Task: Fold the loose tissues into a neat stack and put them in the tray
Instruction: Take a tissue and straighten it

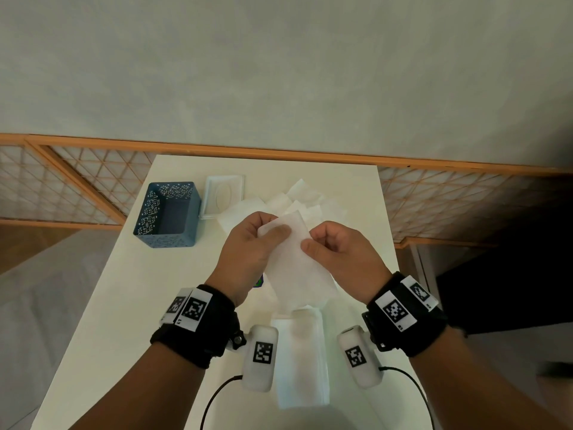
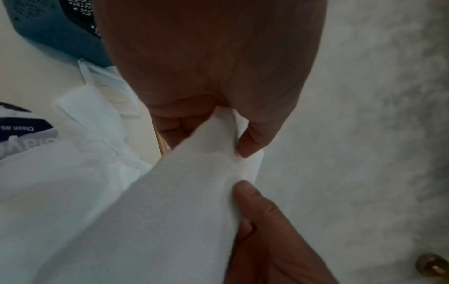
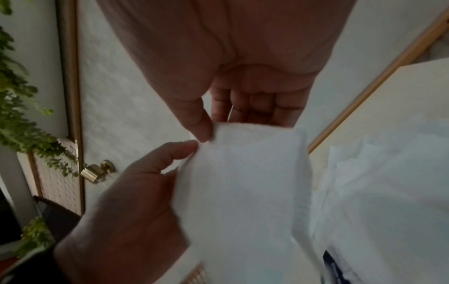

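Note:
I hold one white tissue (image 1: 294, 262) up over the table's middle, and it hangs down toward me. My left hand (image 1: 273, 226) pinches its top left corner between thumb and fingers. At the top right edge, my right hand (image 1: 310, 238) pinches it too. The left wrist view shows the tissue (image 2: 182, 192) close up, as does the right wrist view, where the tissue (image 3: 243, 182) fills the centre. A stack of folded tissues (image 1: 299, 361) lies near the front edge. Loose tissues (image 1: 300, 197) are heaped at the back. The blue perforated tray (image 1: 167, 212) stands at the back left and looks empty.
A white lid with an oval opening (image 1: 223, 193) lies between the tray and the loose heap. A printed wipes pack (image 2: 14, 124) peeks out under the tissues. A wooden lattice screen (image 1: 77, 181) runs behind the white table (image 1: 124, 305).

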A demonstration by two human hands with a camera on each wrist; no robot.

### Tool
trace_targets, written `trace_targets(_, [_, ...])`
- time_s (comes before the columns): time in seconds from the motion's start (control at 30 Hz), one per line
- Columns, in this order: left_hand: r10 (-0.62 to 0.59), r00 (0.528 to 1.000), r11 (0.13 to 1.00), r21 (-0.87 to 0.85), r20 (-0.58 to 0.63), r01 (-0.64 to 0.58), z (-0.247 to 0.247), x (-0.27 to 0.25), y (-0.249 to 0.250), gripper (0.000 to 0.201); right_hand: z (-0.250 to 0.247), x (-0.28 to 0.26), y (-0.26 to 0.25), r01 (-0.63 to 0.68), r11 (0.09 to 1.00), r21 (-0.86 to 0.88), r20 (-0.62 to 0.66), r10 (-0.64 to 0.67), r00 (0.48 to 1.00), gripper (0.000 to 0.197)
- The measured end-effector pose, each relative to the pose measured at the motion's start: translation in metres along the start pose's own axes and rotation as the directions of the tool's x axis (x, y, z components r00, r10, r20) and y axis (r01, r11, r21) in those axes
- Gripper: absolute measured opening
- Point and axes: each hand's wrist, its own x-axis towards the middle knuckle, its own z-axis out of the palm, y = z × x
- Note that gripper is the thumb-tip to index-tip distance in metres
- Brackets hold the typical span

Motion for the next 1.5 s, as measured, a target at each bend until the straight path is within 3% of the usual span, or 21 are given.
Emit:
trace_targets(0.1, [-0.006,0.999,1.000,0.005,-0.034,0.006,-0.001,-0.001,-0.010,0.044,0.002,-0.005,0.005,-0.056,0.984,0.168,0.032,0.051,0.998,0.027])
trace_targets(0.17, [-0.075,0.996,0.994,-0.071,0.037,0.078,-0.003,-0.005,-0.016,0.042,0.004,-0.009,0.010,-0.115,0.946,0.303,0.054,0.104,0.993,0.028])
trace_targets(0.27, [-0.154,0.965,0.960,-0.198,0.212,0.197,-0.004,-0.017,-0.027,0.037,0.009,-0.017,0.018,-0.170,0.895,0.413,0.064,0.157,0.985,0.009])
trace_targets(0.37, [-0.211,0.955,0.952,-0.178,0.208,0.249,-0.002,-0.023,-0.045,0.040,0.014,-0.020,0.028,-0.223,0.866,0.448,0.025,0.237,0.971,0.016])
trace_targets(0.43, [-0.246,0.957,0.946,-0.175,0.155,0.272,-0.002,-0.025,-0.057,0.042,0.018,-0.021,0.035,-0.243,0.881,0.405,-0.009,0.269,0.963,0.033])
trace_targets(0.5, [-0.242,0.958,0.944,-0.192,0.153,0.269,-0.002,-0.027,-0.066,0.049,0.021,-0.022,0.040,-0.265,0.892,0.367,-0.021,0.292,0.956,0.037])
trace_targets(0.63, [-0.193,0.965,0.975,-0.077,0.180,0.209,-0.006,-0.029,-0.075,0.047,0.025,-0.025,0.046,-0.330,0.879,0.345,-0.005,0.353,0.935,0.025])
trace_targets(0.77, [-0.247,0.956,0.968,0.095,0.157,0.234,-0.015,-0.036,-0.094,0.037,0.025,-0.035,0.070,-0.433,0.874,0.221,0.007,0.443,0.897,0.019])
trace_targets(0.9, [-0.352,0.934,0.895,0.314,0.057,0.318,-0.016,-0.052,-0.125,0.016,0.033,-0.051,0.104,-0.507,0.862,-0.003,0.014,0.507,0.862,0.011])
trace_targets(1.03, [-0.390,0.919,0.807,0.461,-0.055,0.370,-0.016,-0.060,-0.156,0.034,0.043,-0.059,0.129,-0.484,0.836,-0.258,-0.017,0.497,0.867,0.012])
trace_targets(1.23, [-0.348,0.926,0.697,0.621,-0.143,0.358,-0.017,-0.060,-0.174,0.030,0.048,-0.059,0.147,-0.518,0.793,-0.321,-0.052,0.531,0.846,0.016])
trace_targets(1.5, [-0.325,0.927,0.657,0.661,-0.187,0.364,-0.020,-0.055,-0.183,0.032,0.054,-0.053,0.163,-0.519,0.755,-0.400,-0.065,0.542,0.838,0.021])
